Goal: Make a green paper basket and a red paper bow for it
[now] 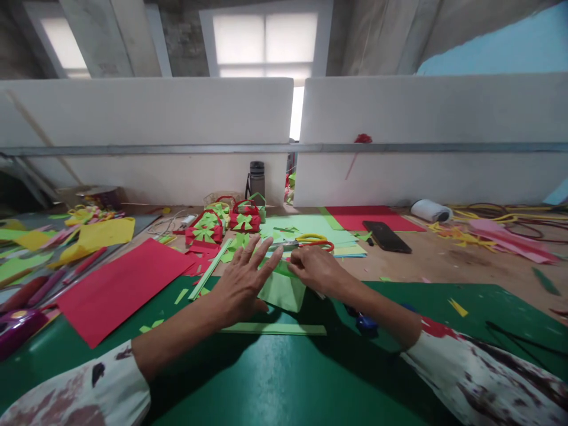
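A light green folded paper piece [284, 291], shaped like a small bag or box, stands on the green cutting mat between my hands. My left hand [243, 283] is at its left side, fingers stretched out and apart; whether the palm touches the paper is hidden. At the paper's upper right edge my right hand [316, 269] is closed, pinching it, with the fingertips partly hidden. Just behind lie scissors [316, 240] with yellow and red-orange handles. A long pale green paper strip [275, 328] lies in front of the folded piece.
Red paper bags with green bows [245, 220] stand behind, near a dark bottle [257, 183]. Red sheet [128, 284] and coloured scraps lie left. A phone [387, 236], white roll [431, 210] and blue object [366, 324] are right. A white partition [155, 177] closes the back.
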The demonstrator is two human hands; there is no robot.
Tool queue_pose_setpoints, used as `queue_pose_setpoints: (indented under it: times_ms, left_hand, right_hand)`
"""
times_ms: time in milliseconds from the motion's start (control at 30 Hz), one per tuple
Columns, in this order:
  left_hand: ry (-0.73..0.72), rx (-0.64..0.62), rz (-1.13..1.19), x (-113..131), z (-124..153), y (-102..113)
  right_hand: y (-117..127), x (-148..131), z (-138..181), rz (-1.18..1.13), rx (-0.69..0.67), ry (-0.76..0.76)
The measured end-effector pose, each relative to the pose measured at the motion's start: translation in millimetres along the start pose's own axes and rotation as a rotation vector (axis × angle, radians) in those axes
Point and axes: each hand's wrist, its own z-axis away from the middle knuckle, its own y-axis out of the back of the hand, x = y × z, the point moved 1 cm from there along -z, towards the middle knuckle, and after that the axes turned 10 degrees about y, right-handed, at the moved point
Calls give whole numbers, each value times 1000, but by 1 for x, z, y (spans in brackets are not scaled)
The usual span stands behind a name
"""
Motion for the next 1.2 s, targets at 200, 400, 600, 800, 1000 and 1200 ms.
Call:
queue_pose_setpoints:
  times_ms: [200,400,600,800,1000,1200]
  left_hand:
    - [-66,-49,35,6,4,-3]
    - [-128,41,112,8,7,-5]
    - [-127,73,140,7,7,-6]
    - [-166,172,44,7,12,-2]
    - [-296,440,-50,4,26,7]
    - [-269,502,-115,6,35,8]
  right_hand:
    - [15,-13,7,-44,90,50]
    - [12,-13,12,-159,110,101]
    - [11,-17,20,-269,146,187]
    - [8,-15,34,-368,176,166]
    - [-2,-15,51,-768,153,11]
    - [-3,-28,60,-892,235,-22]
